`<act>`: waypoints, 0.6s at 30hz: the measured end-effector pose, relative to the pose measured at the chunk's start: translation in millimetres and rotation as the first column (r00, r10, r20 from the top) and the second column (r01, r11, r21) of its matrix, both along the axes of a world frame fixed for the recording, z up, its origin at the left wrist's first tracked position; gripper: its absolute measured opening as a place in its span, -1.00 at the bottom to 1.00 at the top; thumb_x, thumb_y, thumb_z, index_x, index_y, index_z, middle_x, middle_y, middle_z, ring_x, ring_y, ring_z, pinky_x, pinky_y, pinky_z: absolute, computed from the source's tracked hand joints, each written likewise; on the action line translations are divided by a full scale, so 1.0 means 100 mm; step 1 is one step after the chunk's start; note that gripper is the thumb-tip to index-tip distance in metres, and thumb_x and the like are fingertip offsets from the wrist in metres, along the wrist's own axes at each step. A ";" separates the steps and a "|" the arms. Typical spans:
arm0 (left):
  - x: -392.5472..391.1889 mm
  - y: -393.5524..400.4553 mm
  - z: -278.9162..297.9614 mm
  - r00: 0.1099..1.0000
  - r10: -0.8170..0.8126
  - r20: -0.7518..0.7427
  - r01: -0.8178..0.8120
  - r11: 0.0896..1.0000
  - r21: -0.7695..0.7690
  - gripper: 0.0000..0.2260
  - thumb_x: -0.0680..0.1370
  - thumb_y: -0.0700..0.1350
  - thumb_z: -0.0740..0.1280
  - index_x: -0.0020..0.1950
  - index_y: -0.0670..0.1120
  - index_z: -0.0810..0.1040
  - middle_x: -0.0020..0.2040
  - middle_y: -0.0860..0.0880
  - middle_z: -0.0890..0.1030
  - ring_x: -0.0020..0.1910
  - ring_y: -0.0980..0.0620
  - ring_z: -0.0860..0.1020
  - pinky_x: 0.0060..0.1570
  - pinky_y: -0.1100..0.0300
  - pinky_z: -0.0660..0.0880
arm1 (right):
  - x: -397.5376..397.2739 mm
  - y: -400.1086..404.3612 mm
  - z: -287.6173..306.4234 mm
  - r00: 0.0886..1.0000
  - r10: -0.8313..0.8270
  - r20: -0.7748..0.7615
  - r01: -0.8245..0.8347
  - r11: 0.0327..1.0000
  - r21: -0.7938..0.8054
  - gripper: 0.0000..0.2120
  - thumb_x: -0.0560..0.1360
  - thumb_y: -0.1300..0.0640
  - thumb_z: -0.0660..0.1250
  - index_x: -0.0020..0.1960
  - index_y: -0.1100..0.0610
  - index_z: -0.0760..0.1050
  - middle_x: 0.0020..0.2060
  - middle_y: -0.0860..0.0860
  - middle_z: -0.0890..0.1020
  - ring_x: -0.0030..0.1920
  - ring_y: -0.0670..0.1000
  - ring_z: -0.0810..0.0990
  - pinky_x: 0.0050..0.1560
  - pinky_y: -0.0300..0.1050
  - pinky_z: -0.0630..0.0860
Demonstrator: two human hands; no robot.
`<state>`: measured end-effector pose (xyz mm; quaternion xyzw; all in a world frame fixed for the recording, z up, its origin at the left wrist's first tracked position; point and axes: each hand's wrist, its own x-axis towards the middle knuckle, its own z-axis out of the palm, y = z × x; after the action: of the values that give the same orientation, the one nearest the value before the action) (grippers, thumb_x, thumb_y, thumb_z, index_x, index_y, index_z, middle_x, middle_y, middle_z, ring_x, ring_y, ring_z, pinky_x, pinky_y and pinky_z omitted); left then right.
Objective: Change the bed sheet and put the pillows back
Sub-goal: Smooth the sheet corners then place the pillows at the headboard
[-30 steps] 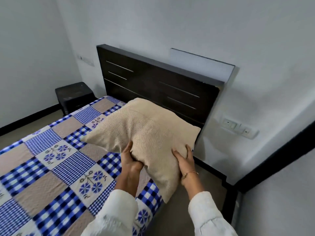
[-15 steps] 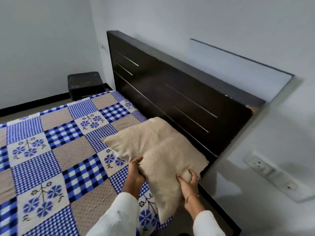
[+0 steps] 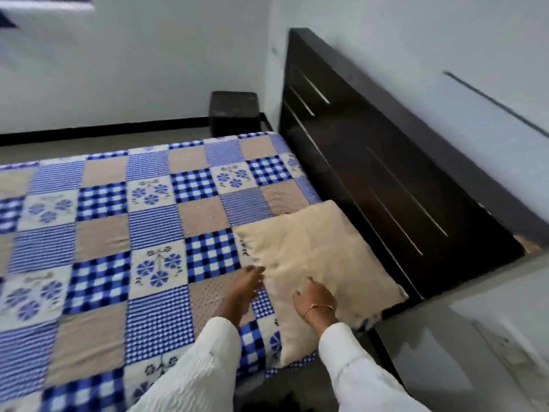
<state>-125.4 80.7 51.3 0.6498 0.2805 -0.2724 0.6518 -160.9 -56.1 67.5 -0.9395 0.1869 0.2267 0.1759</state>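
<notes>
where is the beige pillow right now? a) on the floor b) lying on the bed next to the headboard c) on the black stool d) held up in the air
b: the beige pillow lies flat on the checked sheet, close against the dark headboard, with both hands at its near edge.
</notes>
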 end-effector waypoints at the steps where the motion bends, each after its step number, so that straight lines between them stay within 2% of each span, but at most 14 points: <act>1: -0.04 0.15 0.09 0.999 -0.033 0.018 0.033 0.999 -0.017 -0.78 0.62 -0.06 0.18 0.18 -0.15 0.43 0.09 -0.12 0.54 -0.05 -0.01 0.51 -0.10 0.16 0.44 | 0.04 0.20 0.08 0.999 0.050 0.014 -0.050 0.998 0.028 -0.65 0.54 0.03 0.17 0.27 0.15 0.37 0.20 0.16 0.53 0.20 0.17 0.52 0.12 -0.06 0.46; 3: -0.16 0.56 0.23 0.998 -0.024 0.056 0.025 1.000 -0.017 -0.74 0.62 -0.02 0.17 0.23 -0.13 0.41 0.11 -0.08 0.55 -0.02 0.00 0.53 -0.10 0.17 0.43 | 0.11 0.69 0.16 0.987 0.160 0.014 -0.161 0.984 0.070 -0.64 0.53 0.01 0.20 0.27 0.14 0.37 0.20 0.15 0.54 0.20 0.17 0.52 0.11 -0.08 0.46; 6: -0.38 1.39 0.30 0.993 0.080 0.092 -0.081 0.997 0.005 -0.74 0.62 0.04 0.14 0.19 -0.09 0.41 0.11 -0.04 0.55 0.04 -0.01 0.52 0.02 0.12 0.39 | 0.10 1.61 0.16 0.962 0.270 0.041 -0.273 0.956 0.110 -0.63 0.53 0.02 0.19 0.28 0.14 0.38 0.23 0.14 0.51 0.23 0.15 0.49 0.15 -0.07 0.44; 9: -0.67 2.40 0.35 0.965 0.250 0.084 -0.251 0.968 0.000 -0.80 0.63 0.02 0.12 0.12 -0.07 0.40 0.13 -0.08 0.55 -0.06 0.03 0.52 -0.06 0.15 0.39 | -0.04 2.67 0.18 0.937 0.340 0.079 -0.349 0.921 0.171 -0.64 0.56 0.03 0.17 0.30 0.16 0.38 0.24 0.14 0.50 0.23 0.15 0.48 0.16 -0.06 0.44; 13: -1.18 3.86 0.43 0.899 0.426 0.101 -0.433 0.899 0.059 -0.84 0.64 -0.04 0.13 0.09 -0.10 0.40 0.01 -0.06 0.56 -0.09 0.01 0.51 -0.08 0.14 0.40 | -0.33 4.16 0.20 0.920 0.371 0.129 -0.393 0.866 0.309 -0.74 0.55 0.06 0.22 0.13 0.20 0.48 0.08 0.16 0.60 0.09 0.16 0.56 0.01 -0.09 0.48; 15: -1.44 4.54 0.45 0.848 0.514 0.128 -0.525 0.848 0.069 -0.86 0.63 -0.07 0.14 0.03 -0.11 0.42 -0.05 -0.06 0.56 -0.18 0.05 0.49 -0.20 0.19 0.38 | -0.50 4.85 0.22 0.917 0.378 0.124 -0.396 0.832 0.388 -0.74 0.55 0.06 0.23 0.14 0.20 0.49 0.06 0.16 0.60 0.06 0.16 0.57 0.00 -0.07 0.49; 16: -1.54 4.82 0.46 0.822 0.553 0.133 -0.565 0.821 0.078 -0.86 0.63 -0.07 0.14 0.01 -0.10 0.43 -0.02 -0.08 0.55 -0.18 0.05 0.49 -0.20 0.19 0.37 | -0.57 5.13 0.23 0.916 0.383 0.115 -0.394 0.814 0.428 -0.73 0.55 0.06 0.23 0.16 0.20 0.48 0.06 0.17 0.60 0.05 0.16 0.57 0.00 -0.06 0.49; 18: -1.76 5.34 0.49 0.783 0.612 0.113 -0.622 0.776 0.109 -0.83 0.63 -0.05 0.14 0.10 -0.12 0.42 0.07 -0.10 0.54 -0.06 -0.01 0.51 -0.09 0.14 0.37 | -0.72 5.67 0.27 0.900 0.420 0.115 -0.422 0.773 0.474 -0.72 0.55 0.07 0.24 0.17 0.21 0.47 0.05 0.18 0.60 0.02 0.16 0.57 -0.04 -0.08 0.48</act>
<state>-301.6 614.7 99.9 0.5753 0.4729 -0.0002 0.6674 -233.3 511.2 94.6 -0.8824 -0.0913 0.2989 0.3517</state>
